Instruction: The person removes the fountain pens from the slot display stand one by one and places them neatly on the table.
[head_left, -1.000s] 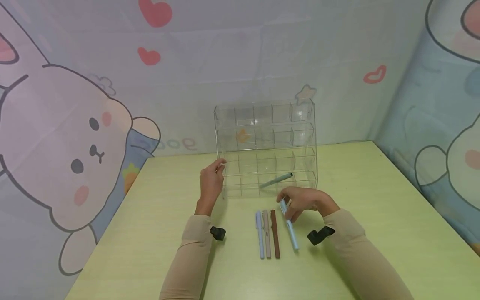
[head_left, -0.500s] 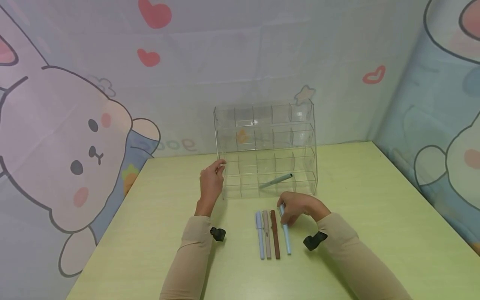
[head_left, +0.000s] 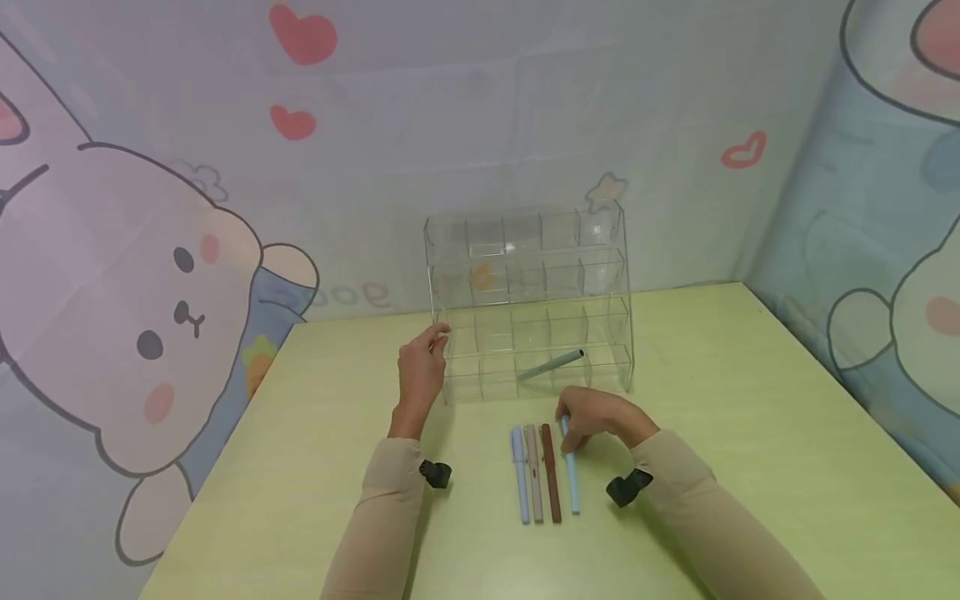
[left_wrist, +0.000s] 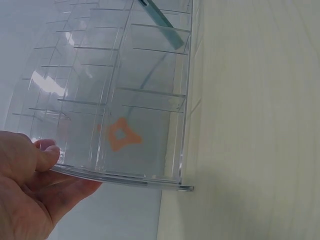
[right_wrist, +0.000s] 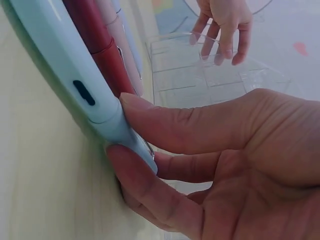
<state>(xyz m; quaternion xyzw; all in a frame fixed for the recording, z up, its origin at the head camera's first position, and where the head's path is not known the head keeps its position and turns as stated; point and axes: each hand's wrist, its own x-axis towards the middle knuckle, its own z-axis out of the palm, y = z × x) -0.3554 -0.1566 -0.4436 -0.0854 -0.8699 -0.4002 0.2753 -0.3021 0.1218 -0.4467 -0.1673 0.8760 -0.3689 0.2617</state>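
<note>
My right hand point(head_left: 596, 417) pinches a light blue pen point(right_wrist: 65, 55) near its clip end, thumb on one side and fingers on the other. That pen lies at the right of a row on the table: a brown pen point(head_left: 551, 475), a beige pen point(head_left: 534, 475) and a lavender-blue pen point(head_left: 521, 475). With thumb and fingers, my left hand point(head_left: 422, 371) grips the left side panel of a clear acrylic rack point(left_wrist: 140, 176). A green pen point(head_left: 551, 365) leans tilted in a bottom-row compartment of the rack.
The rack has several tiers split into small compartments and stands near the back of the yellow-green table point(head_left: 300, 500). Behind it hangs a cartoon-printed backdrop point(head_left: 375, 167). Small black wrist cameras sit at both cuffs.
The light blue pen has swung from slanted to nearly parallel with the row and moved left toward the brown pen, in my right hand. My left hand stays on the rack.
</note>
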